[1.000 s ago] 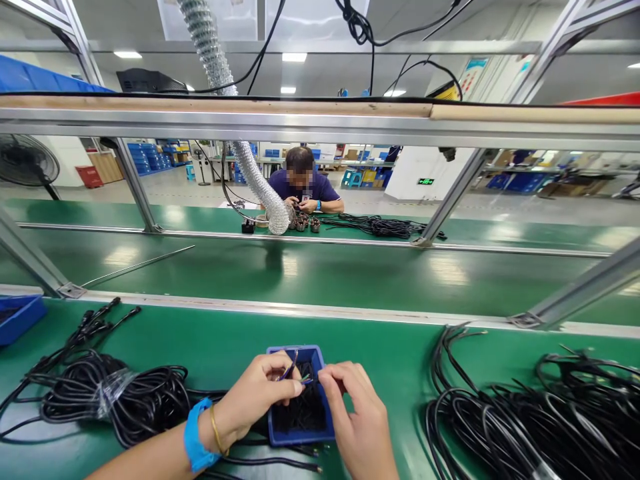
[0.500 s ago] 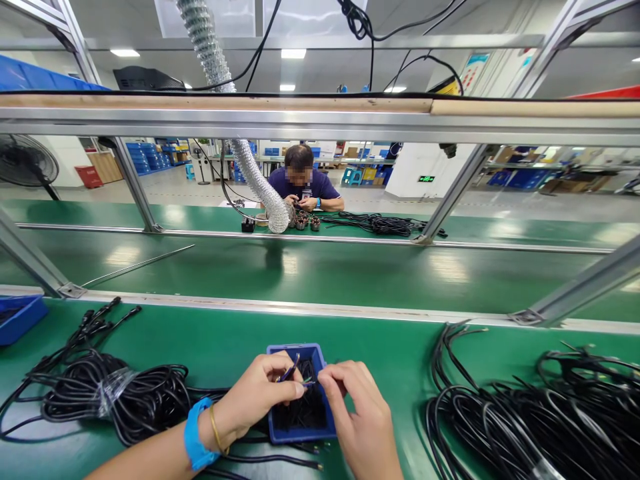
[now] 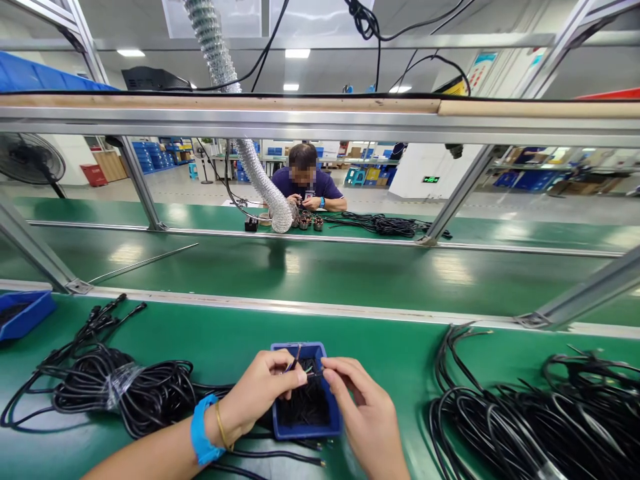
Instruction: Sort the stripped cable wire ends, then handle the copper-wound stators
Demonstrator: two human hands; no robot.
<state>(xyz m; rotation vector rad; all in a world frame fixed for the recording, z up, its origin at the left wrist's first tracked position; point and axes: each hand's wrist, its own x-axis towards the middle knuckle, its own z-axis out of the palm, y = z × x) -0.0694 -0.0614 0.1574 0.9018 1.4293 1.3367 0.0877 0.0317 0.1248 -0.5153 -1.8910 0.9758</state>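
Note:
My left hand (image 3: 273, 380), with a blue band and a gold bangle at the wrist, is closed on a cable end, and thin stripped wires (image 3: 299, 353) stick out between thumb and fingers. My right hand (image 3: 357, 400) pinches a small dark piece (image 3: 320, 374), seemingly a short black tube, close to the wire tips; whether it touches a wire I cannot tell. Below both hands stands a blue bin (image 3: 307, 437) holding many short black pieces (image 3: 305, 403). Several black cable ends (image 3: 300, 459) lie under my left forearm and the bin.
A tied bundle of black cables (image 3: 120, 390) lies left, a larger heap (image 3: 520, 427) right. Another blue bin (image 3: 35, 313) sits far left. Metal frame posts (image 3: 575, 293) rise from the bench. Across it, a person (image 3: 307, 183) works behind a silver duct hose (image 3: 270, 193).
My right fingertips have come a little nearer the wire tips, with the dark piece now showing between them. My left hand keeps its hold. The whole view has shifted slightly.

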